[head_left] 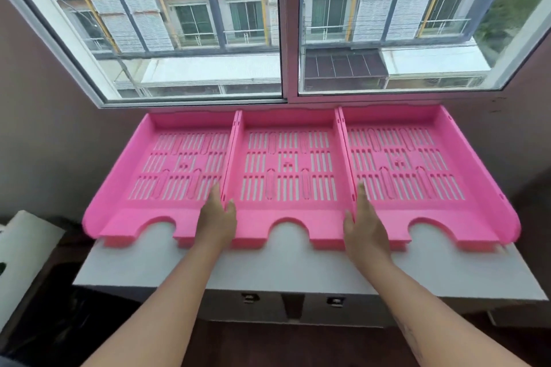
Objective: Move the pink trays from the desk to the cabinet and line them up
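**Three pink trays in a row**

The left hand (216, 219) and right hand (364, 225) lie flat and open on the middle tray's (287, 164) side walls, gripping nothing. The left tray (167, 164) and right tray (417, 164) touch it, under the window (280, 24). The trays look light, stiff and smooth. Hold the side walls.

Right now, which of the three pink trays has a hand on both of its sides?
The middle tray: the left hand is at its left wall, the right hand at its right wall. Each outer tray meets one hand.
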A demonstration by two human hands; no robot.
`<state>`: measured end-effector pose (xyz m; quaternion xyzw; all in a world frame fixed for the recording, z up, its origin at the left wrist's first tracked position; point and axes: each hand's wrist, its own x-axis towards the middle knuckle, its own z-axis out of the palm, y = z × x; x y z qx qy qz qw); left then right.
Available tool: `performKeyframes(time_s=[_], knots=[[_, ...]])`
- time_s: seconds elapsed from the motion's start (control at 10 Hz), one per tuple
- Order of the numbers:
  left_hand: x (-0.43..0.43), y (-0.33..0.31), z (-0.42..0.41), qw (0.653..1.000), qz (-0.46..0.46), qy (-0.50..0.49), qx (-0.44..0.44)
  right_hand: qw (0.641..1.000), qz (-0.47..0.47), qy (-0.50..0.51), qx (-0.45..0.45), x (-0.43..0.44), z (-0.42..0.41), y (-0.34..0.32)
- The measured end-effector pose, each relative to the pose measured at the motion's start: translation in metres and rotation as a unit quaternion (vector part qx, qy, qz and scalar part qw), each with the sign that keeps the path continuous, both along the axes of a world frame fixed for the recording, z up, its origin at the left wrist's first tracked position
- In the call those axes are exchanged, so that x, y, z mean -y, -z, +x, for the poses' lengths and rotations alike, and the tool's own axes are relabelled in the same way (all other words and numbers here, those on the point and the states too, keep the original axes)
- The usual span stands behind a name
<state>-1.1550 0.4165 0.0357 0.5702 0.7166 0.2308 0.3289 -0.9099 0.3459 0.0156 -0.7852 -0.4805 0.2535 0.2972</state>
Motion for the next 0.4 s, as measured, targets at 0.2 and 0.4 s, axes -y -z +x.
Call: performKeyframes(time_s=[0.2, 0.4], knots=[[-0.006, 0.011, -0.007, 1.0, 0.007, 0.012, 0.018, 0.997, 0.02, 0.034, 0.071, -0.005, -0.008, 0.007], [0.003, 0.001, -0.018, 0.997, 0.019, 0.06, 0.045, 1.0, -0.009, 0.018, 0.011, -0.003, -0.004, -0.009]])
